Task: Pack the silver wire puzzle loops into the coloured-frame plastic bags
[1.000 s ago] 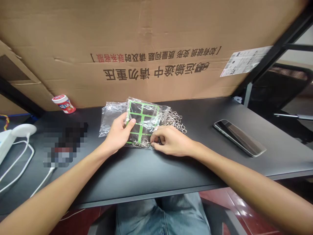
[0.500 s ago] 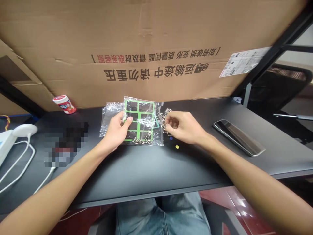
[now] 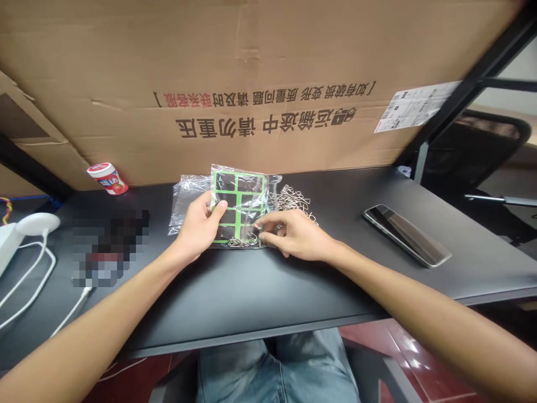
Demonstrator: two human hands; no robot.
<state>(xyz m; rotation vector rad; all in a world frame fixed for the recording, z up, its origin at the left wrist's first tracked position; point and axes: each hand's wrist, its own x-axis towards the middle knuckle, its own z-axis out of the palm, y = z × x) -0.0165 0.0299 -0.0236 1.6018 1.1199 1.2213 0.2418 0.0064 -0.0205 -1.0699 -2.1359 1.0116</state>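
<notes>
One clear bag [image 3: 238, 197]: glossy, green-gridded, at the table's [image 3: 235, 294] twelve o'clock, wire rings [image 3: 235, 243] along its six.
Left hand [image 3: 198, 225]: fingers clamped on its nine o'clock side.
Right hand [image 3: 300, 238]: fingers nearly meeting at its four; can't tell what they grip.
Table: black; phone [image 3: 405, 235] at three, jar [image 3: 109, 180] at ten.
Room: cardboard [image 3: 251, 56] at twelve.

most fingers of the left hand [image 3: 200, 223] are hidden behind the plastic bag [image 3: 246, 198]; whether the right hand [image 3: 297, 235] pinches anything is too small to tell, and it covers part of the metal pile [image 3: 292, 197]. blocky blur masks a dark thing [image 3: 113, 246]. the label [image 3: 413, 106] is unreadable. the left edge cuts off the white box [image 3: 8, 246].
</notes>
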